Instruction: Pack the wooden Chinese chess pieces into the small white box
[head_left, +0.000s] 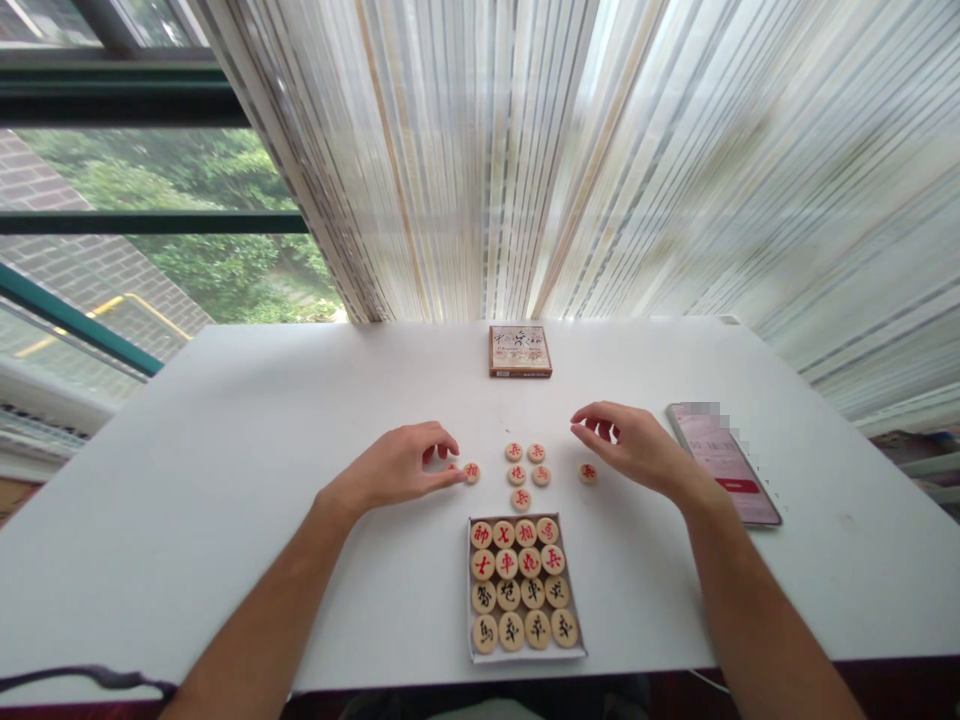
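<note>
My left hand [409,462] is open, thumb and fingers apart. Its thumb tip lies at the edge of a red-marked Chinese chess piece [471,473]; a second piece beside it is mostly hidden by the hand. Over the table on the other side, my right hand [630,440] is open and holds nothing, its curved fingers above and right of a lone red piece [587,474]. Between the hands sits a small group of red pieces [517,475]. Closer to me, a shallow box tray [525,660] holds rows of red and black pieces, characters facing up.
The patterned box lid [520,352] lies at the back of the white table [240,440]. A phone [731,465] rests beside my right forearm. A striped curtain [465,160] hangs behind the table, with an open window at left. A dark strap-like object [90,678] shows at lower left.
</note>
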